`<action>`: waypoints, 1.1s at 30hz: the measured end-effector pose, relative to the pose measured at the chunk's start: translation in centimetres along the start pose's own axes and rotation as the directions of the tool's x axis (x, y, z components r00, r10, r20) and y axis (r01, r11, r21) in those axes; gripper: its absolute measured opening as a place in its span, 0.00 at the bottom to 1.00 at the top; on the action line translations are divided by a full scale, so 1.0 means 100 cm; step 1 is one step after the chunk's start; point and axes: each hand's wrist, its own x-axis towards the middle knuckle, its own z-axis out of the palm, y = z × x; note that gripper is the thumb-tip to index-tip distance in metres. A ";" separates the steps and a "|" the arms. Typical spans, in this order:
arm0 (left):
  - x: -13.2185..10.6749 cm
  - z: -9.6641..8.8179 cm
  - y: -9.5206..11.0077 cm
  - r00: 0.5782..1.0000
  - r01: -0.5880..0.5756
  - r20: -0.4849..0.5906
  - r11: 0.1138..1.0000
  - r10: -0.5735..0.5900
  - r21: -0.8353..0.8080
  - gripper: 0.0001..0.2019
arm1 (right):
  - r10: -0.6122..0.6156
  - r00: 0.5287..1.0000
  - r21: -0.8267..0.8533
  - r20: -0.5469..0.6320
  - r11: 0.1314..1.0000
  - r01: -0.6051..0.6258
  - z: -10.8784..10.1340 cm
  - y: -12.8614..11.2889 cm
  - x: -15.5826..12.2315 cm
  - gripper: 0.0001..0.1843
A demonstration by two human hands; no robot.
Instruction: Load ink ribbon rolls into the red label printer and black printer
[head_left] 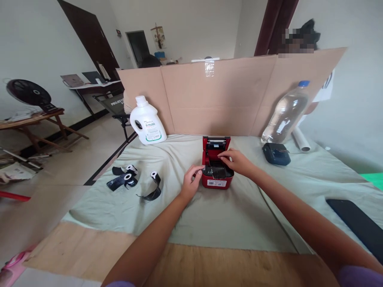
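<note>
Nearest edge: bare wood of the bench [191, 263]. A pale green cloth [239, 215] covers the surface beyond it. Both forearms enter from below and converge on the centre.

A flat black slab [356, 225] lies on the cloth at near right, well apart from the hands. At left lie loose black rolls [125, 179] with white cores, strips partly unwound. They are apart from the left hand.

Centre of cloth: red printer [216, 175], upright, with its lid [216, 142] raised and tilted back and the compartment open.

Left hand [191, 181]: grip narrow, thumb and forefinger closed on the printer's left front corner, remaining fingers curled.

Right hand [236, 159]: it lies over the open compartment, fingers bent, tips touching the red inner part below the lid. Whether this grip has hold of anything cannot be determined, as the fingers hide the contact.

Right of the printer, near but not touching, sits a dark blue device [277, 153]. Behind it a clear bottle [285, 113] with a blue cap leans against the cardboard screen [230, 91], and a white tube [301, 139] lies just beside the bottle. Far left on the cloth stands a white jug [147, 121], upright, just in front of the screen.

Beyond the bench at far left, a black fan [28, 92] rests on a wooden side table.
</note>
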 end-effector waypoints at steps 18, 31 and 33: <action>0.001 0.001 0.000 0.999 0.034 0.023 0.998 -0.032 -0.051 0.16 | -0.048 0.942 0.085 0.331 0.996 0.021 -0.044 -0.068 0.048 0.16; -0.005 0.010 -0.031 0.975 0.217 0.072 0.966 -0.209 -0.138 0.14 | -0.083 0.879 -0.196 0.469 0.961 0.196 0.142 -0.210 0.218 0.21; -0.005 0.015 -0.042 0.956 0.291 0.076 0.940 -0.282 -0.178 0.12 | -0.044 0.858 -0.211 0.511 0.962 0.174 0.162 -0.213 0.229 0.25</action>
